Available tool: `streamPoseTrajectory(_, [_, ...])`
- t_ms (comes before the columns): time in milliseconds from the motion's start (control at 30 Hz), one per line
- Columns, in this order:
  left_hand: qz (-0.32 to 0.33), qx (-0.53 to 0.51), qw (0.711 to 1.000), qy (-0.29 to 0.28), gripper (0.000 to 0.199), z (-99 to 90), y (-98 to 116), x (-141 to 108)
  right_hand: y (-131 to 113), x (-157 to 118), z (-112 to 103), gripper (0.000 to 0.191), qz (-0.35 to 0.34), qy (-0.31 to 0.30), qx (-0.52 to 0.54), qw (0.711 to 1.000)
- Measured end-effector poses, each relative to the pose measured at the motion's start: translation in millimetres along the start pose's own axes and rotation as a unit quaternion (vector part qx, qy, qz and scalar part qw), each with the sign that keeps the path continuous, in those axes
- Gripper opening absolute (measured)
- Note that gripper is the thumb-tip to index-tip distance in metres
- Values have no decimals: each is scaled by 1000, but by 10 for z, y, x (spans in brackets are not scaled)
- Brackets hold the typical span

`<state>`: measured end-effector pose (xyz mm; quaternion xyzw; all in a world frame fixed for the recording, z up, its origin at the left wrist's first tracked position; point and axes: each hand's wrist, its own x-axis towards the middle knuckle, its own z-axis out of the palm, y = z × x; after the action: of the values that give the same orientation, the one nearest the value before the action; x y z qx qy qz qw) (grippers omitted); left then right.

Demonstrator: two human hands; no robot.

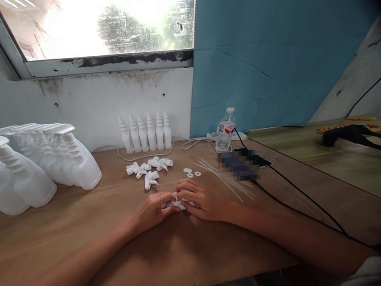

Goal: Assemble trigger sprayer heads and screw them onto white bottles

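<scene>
My left hand [153,210], with a ring on one finger, is closed on the left side of a white plastic spray trigger head [176,202]. From the other side my right hand [200,200] grips the same part, fingers curled over it. Both hands meet low over the table, and the fingers hide much of the part. Just beyond lie several loose white trigger heads [151,178] in a small pile. Several flat white washers [190,175] are past my right fingertips. Thin white dip tubes [225,181] lie scattered to the right of my right hand.
Large white spray bottles [85,165] stand in rows on the left. Slim white bottles [151,135] line the wall. A water bottle [225,131], a phone [262,160] and black cables [301,190] occupy the right of the brown table [138,272].
</scene>
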<state>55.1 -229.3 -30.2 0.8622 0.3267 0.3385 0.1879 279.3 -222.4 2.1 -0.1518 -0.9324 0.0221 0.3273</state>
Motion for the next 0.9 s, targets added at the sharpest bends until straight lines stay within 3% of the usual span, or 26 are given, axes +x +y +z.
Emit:
streamPoseTrajectory(200, [-32, 12, 999, -9, 23, 11, -7, -13, -89, -19, 69, 29, 56, -10, -69, 996])
streamPoseTrajectory(367, [-41, 22, 999, -17, 21, -17, -17, -18, -141, -2, 44, 50, 78, -63, 35, 994])
streamPoseTrajectory(500, [-40, 32, 998, -36, 19, -17, 45, -12, -16, 18, -31, 31, 75, -41, 178, 980])
streamPoseTrajectory(567, [-56, 28, 997, -50, 21, -4, 85, -10, 105, 27, -114, 22, 109, -13, 197, 974])
streamPoseTrajectory(633, [-83, 22, 995, -57, 28, 8, 107, -7, 247, 31, -244, 23, 216, -13, 103, 971])
streamPoseTrajectory(733, [-94, 18, 994, -55, 34, 12, 102, -1, 462, 8, -508, 25, 385, -74, -113, 913])
streamPoseTrajectory(900, [-63, 0, 997, -51, 28, -11, 87, 19, 687, -132, -856, 35, 480, -154, -200, 840])
